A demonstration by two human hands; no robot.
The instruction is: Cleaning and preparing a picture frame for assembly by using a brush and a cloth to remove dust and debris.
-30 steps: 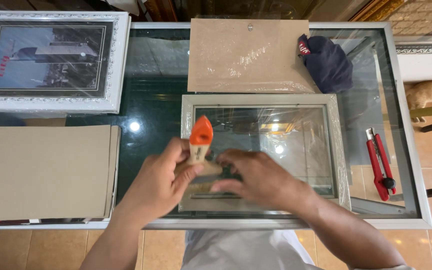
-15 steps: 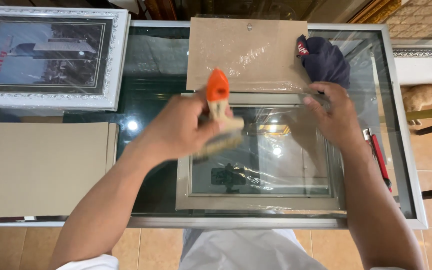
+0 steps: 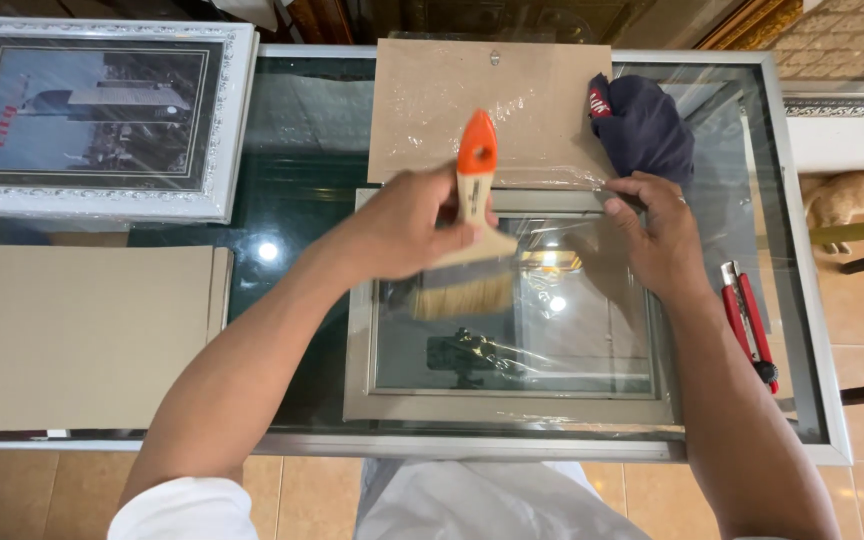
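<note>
My left hand (image 3: 402,222) fingers clench the paintbrush (image 3: 472,240), bristles over the glass of the grey picture frame (image 3: 512,405), while my right hand (image 3: 657,235) fingers press its top edge, steadying it.

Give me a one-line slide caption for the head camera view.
Left hand holds a paintbrush above a grey picture frame on a glass table; right hand rests on the frame's upper edge.
</note>
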